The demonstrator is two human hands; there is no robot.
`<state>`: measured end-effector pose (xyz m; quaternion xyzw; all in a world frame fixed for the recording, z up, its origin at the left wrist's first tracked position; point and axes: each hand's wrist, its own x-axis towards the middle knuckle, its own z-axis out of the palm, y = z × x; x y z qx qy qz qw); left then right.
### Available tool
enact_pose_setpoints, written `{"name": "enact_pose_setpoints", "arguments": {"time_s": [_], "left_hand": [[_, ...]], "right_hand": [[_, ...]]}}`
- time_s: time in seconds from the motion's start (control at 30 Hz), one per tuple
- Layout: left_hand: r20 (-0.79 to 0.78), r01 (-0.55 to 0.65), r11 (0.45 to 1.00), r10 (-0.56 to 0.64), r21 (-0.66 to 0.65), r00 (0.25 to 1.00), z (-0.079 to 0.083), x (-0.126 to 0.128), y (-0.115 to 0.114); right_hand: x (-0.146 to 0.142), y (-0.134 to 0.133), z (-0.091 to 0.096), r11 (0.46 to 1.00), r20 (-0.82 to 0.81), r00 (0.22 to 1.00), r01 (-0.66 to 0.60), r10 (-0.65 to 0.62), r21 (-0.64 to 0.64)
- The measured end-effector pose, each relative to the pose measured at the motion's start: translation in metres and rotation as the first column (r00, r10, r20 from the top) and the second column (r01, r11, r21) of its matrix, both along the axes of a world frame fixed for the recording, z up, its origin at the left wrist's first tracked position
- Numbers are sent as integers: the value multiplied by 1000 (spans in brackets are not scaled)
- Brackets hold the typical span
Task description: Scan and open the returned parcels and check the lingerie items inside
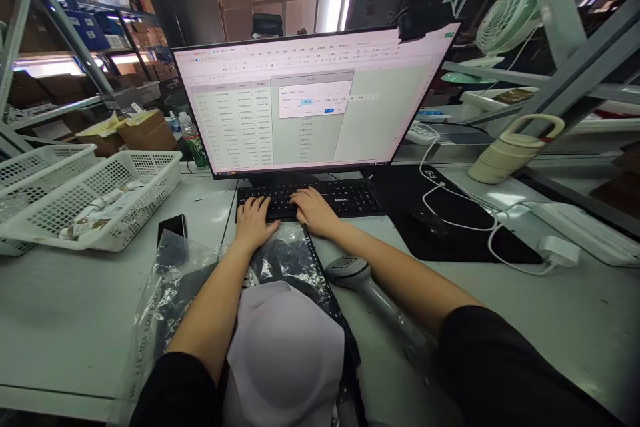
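Note:
My left hand rests on the left part of a black keyboard, fingers spread over the keys. Beside it, my right hand lies on the middle keys with its fingers stretched out. Neither hand holds anything. Behind the keyboard, a monitor shows a spreadsheet with a small dialog box. Between my forearms lies a pale lilac garment with a moulded cup, on black fabric in clear plastic bags. A grey handheld barcode scanner lies partly under my right forearm.
White perforated baskets stand at left, the nearer holding small packets. A phone and a bottle are nearby. At right are a black mouse pad, white cables, a charger, a cream tumbler and a fan.

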<state>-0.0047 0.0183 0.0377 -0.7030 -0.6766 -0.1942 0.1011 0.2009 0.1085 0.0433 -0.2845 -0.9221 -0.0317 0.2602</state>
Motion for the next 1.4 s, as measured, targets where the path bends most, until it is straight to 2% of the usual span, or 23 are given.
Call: {"name": "enact_pose_setpoints", "arguments": {"time_s": [0.1, 0.23, 0.4, 0.57, 0.83, 1.03, 1.2, 1.4], "left_hand": [[18, -12, 1000, 13, -19, 1000, 0, 1, 0], [35, -9, 1000, 8, 25, 999, -3, 1, 1], [53, 43, 999, -42, -26, 998, -6, -1, 3], [47, 47, 999, -46, -16, 998, -8, -2, 5], [50, 59, 998, -59, 2, 997, -12, -3, 6], [58, 61, 998, -61, -3, 996, -11, -3, 6], [56, 61, 998, -61, 1, 997, -9, -2, 5], [63, 59, 998, -59, 4, 996, -9, -3, 4]], "right_hand": [[0, 4, -2, 996, -50, 995, 86, -88, -29], [-2, 8, -3, 993, -36, 993, 115, -116, -41], [-12, 12, 5, 997, 15, 997, 80, -80, -14], [-23, 16, 12, 999, 120, 992, 36, -36, 1], [-13, 8, 14, 994, 40, 993, 111, -112, 22], [-9, 6, 3, 999, -1, 1000, 24, -24, 30], [-11, 8, -5, 999, 28, 999, 31, -31, -8], [-1, 12, 9, 998, -44, 997, 60, -61, -22]]}}
